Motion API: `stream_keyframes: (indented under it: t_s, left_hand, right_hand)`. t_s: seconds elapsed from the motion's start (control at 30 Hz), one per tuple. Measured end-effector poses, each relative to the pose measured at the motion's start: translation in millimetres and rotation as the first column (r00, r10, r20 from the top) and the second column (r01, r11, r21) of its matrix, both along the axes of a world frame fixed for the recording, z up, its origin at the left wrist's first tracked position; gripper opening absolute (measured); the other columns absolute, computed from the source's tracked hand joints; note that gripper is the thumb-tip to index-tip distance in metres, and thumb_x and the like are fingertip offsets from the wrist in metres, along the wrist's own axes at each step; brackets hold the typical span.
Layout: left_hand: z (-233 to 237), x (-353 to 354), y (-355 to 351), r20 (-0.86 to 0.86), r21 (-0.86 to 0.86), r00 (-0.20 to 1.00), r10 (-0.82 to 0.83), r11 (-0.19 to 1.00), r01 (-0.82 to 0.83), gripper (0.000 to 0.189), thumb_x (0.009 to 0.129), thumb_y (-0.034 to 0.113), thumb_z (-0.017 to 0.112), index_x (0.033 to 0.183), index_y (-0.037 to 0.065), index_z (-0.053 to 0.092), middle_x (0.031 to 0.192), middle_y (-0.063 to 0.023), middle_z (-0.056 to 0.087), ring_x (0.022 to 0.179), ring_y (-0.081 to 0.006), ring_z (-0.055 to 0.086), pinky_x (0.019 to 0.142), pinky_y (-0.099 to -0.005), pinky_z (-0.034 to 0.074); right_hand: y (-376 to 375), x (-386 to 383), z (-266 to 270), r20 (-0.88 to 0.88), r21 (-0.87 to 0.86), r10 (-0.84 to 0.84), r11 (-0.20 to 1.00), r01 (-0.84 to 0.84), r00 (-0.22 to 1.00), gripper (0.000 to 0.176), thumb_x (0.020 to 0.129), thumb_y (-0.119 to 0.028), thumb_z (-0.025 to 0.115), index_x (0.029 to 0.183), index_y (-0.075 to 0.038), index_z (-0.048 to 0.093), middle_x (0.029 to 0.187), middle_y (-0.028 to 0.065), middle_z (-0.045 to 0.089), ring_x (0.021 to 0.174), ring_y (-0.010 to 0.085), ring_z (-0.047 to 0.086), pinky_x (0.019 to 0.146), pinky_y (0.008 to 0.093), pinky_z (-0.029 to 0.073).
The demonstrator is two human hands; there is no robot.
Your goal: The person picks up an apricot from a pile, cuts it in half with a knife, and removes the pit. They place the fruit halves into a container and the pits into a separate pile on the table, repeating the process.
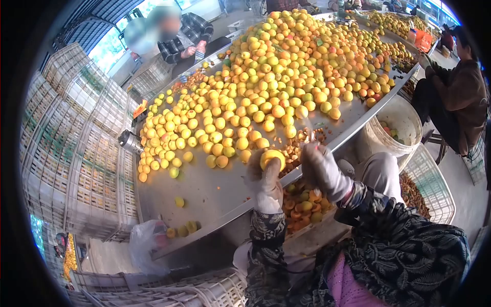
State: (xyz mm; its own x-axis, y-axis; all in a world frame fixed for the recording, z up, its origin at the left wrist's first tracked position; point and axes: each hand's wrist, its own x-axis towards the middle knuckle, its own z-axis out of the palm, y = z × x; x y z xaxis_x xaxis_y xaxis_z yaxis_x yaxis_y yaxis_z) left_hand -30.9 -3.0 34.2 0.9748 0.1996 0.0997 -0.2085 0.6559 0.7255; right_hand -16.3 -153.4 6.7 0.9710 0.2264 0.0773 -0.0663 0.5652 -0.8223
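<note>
Left hand [267,181] curls upright near the right hand [322,169], 2 forearms [268,225] extended.

To my left, stacked crates [92,174] and a clear bag [144,240]; ahead of me, a person in checks [197,28]; to my right, a person in brown [463,92].

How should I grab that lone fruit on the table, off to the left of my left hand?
I'd pinch the lone fruit around its middle, coming from above with your left hand once free, as that's the nearer one. The fruit is round and lies on the flat table, with nothing touching its sides.
</note>
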Motion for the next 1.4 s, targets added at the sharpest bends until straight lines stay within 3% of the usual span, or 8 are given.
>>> stream_keyframes:
  t_s: [0.1, 0.17, 0.37, 0.4, 0.47, 0.5, 1.1, 1.4]
  left_hand:
    - [-6, -1, -6, 0.066, 0.433, 0.973, 0.221, 0.872, -0.227, 0.046, 0.089, 0.020, 0.070, 0.125, -0.003, 0.053, 0.108, -0.0140, 0.061, 0.095, -0.0261, 0.062, 0.086, -0.0355, 0.052]
    - [-12, -3, -6, 0.404, 0.841, 0.896, 0.184, 0.311, -0.443, 0.046, 0.094, 0.022, 0.058, 0.132, -0.004, 0.048, 0.123, -0.0198, 0.052, 0.113, -0.0301, 0.055, 0.090, -0.0382, 0.050]
    - [-13, -5, -21, 0.433, 0.799, 0.890, 0.144, 0.394, -0.453, 0.060, 0.099, 0.044, 0.048, 0.131, -0.006, 0.047, 0.117, -0.0280, 0.052, 0.106, -0.0428, 0.055, 0.088, -0.0470, 0.047]
    - [-13, -6, -21, 0.460, 0.807, 0.876, 0.145, 0.343, -0.481, 0.058, 0.100, 0.043, 0.047, 0.130, -0.006, 0.048, 0.115, -0.0282, 0.055, 0.104, -0.0429, 0.057, 0.086, -0.0462, 0.048]
    - [-10, -7, -24, 0.490, 0.809, 0.859, 0.146, 0.290, -0.511, 0.056, 0.100, 0.042, 0.046, 0.128, -0.006, 0.049, 0.113, -0.0283, 0.057, 0.102, -0.0430, 0.060, 0.085, -0.0454, 0.049]
    - [-9, -9, -29, 0.414, 0.807, 0.887, 0.203, 0.369, -0.461, 0.054, 0.101, 0.041, 0.043, 0.127, -0.006, 0.050, 0.110, -0.0278, 0.060, 0.098, -0.0424, 0.062, 0.082, -0.0449, 0.050]
    - [-32, -4, -25, 0.296, 0.826, 0.917, 0.269, 0.411, -0.387, 0.033, 0.101, 0.027, 0.041, 0.095, -0.002, 0.057, 0.085, -0.0104, 0.060, 0.076, -0.0221, 0.060, 0.070, -0.0363, 0.047]
    - [-46, 8, -23, -0.400, -0.049, 0.910, -0.114, 0.993, 0.103, 0.039, 0.098, 0.043, 0.050, 0.093, 0.006, 0.058, 0.076, -0.0014, 0.055, 0.054, -0.0083, 0.051, 0.044, -0.0245, 0.039]
  right_hand:
    - [13, 1, 31, 0.029, -0.136, -0.067, 0.988, 0.071, 0.997, 0.026, 0.095, -0.036, 0.062, 0.088, -0.011, 0.057, 0.066, -0.0077, 0.048, 0.054, 0.0037, 0.041, 0.047, 0.0215, 0.031]
    - [23, 6, 27, 0.016, -0.148, -0.075, 0.986, 0.077, 0.997, 0.031, 0.097, -0.036, 0.059, 0.107, -0.006, 0.059, 0.072, -0.0058, 0.052, 0.058, 0.0039, 0.044, 0.050, 0.0199, 0.034]
    - [20, 16, 23, 0.202, -0.313, -0.094, 0.937, 0.155, 0.975, 0.034, 0.097, -0.031, 0.058, 0.113, -0.002, 0.058, 0.075, -0.0024, 0.054, 0.063, 0.0057, 0.048, 0.054, 0.0227, 0.040]
    - [15, 22, 7, 0.859, -0.365, -0.058, 0.626, 0.689, 0.508, 0.033, 0.095, -0.027, 0.060, 0.112, 0.001, 0.059, 0.078, -0.0007, 0.056, 0.068, 0.0081, 0.051, 0.058, 0.0251, 0.043]
    - [22, 11, 34, 0.568, -0.384, -0.183, 0.803, 0.456, 0.802, 0.030, 0.095, -0.024, 0.059, 0.111, 0.001, 0.058, 0.084, 0.0003, 0.059, 0.076, 0.0080, 0.053, 0.066, 0.0251, 0.045]
    - [29, 5, 48, 0.166, -0.272, -0.179, 0.937, 0.219, 0.970, 0.026, 0.095, -0.022, 0.058, 0.110, 0.000, 0.057, 0.090, 0.0013, 0.061, 0.084, 0.0079, 0.055, 0.074, 0.0252, 0.046]
    - [30, 12, 47, 0.624, -0.589, -0.063, 0.617, 0.522, 0.779, 0.014, 0.075, -0.013, 0.061, 0.072, -0.001, 0.055, 0.064, 0.0125, 0.051, 0.056, 0.0255, 0.052, 0.055, 0.0365, 0.043]
    - [25, 20, 29, 0.480, -0.697, -0.008, 0.604, 0.386, 0.877, 0.014, 0.079, -0.013, 0.061, 0.078, 0.000, 0.058, 0.065, 0.0116, 0.057, 0.057, 0.0194, 0.054, 0.056, 0.0338, 0.044]
